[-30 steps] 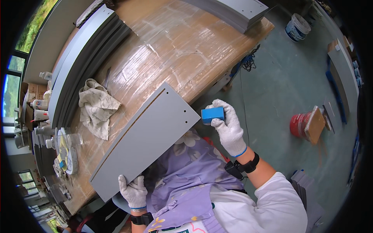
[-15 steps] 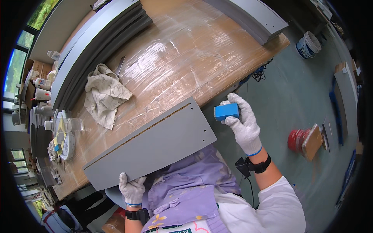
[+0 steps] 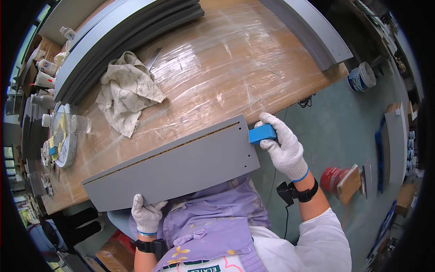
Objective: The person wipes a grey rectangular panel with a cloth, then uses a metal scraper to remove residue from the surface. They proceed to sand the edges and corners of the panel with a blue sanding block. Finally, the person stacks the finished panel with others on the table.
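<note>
A long grey board (image 3: 176,167) lies slantwise across the table's near edge and my lap, with a brown groove along its far side and several small dark holes at its right end. My left hand (image 3: 147,215), in a white knit glove, grips the board's near edge, thumb on top; the fingertips underneath are hidden. A small blue block (image 3: 261,134) is pinched between the thumb and fingers of my gloved right hand (image 3: 284,152). One end of the block meets the board's right end near the upper hole, or is very close to it.
The film-covered table (image 3: 213,68) carries a crumpled rag (image 3: 129,90), a stack of grey boards (image 3: 131,34), another grey stack (image 3: 312,31) and a clear bottle (image 3: 74,123). On the floor to the right stand a red bucket (image 3: 333,179) and a white bucket (image 3: 361,77).
My right hand has brought the blue block leftward to the board's right end. The view has shifted a little, and my left hand keeps its hold on the near edge.
</note>
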The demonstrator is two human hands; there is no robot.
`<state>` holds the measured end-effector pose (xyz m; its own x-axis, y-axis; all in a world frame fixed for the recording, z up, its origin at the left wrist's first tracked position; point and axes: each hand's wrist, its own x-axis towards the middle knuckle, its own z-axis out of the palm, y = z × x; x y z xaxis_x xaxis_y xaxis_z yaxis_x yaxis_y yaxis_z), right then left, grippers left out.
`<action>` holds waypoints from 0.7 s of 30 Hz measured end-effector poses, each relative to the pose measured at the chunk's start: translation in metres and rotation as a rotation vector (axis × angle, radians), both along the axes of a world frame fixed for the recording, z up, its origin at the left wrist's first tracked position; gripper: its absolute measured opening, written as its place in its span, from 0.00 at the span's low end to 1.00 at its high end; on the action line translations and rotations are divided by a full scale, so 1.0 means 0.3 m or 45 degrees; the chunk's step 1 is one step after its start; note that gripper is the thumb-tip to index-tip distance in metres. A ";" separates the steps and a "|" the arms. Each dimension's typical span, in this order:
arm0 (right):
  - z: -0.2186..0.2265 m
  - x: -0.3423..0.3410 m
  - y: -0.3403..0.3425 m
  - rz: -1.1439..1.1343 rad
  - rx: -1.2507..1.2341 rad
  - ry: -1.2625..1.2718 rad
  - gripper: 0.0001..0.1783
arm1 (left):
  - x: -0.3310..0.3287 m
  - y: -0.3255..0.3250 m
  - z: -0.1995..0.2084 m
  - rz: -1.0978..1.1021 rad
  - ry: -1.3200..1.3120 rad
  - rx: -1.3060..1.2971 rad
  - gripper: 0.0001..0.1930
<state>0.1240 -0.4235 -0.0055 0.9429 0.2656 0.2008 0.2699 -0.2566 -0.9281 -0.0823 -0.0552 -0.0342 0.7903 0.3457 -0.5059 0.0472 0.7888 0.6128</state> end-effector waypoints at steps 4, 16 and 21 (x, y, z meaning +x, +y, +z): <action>0.006 0.056 0.064 -0.139 -0.043 -0.019 0.29 | 0.000 0.004 -0.005 -0.010 -0.033 -0.011 0.16; 0.022 -0.177 -0.139 0.189 -0.066 0.233 0.29 | 0.001 -0.017 0.030 0.079 0.079 0.004 0.11; 0.004 -0.148 -0.059 -0.117 0.200 0.231 0.29 | 0.007 -0.010 0.028 0.063 0.091 0.021 0.10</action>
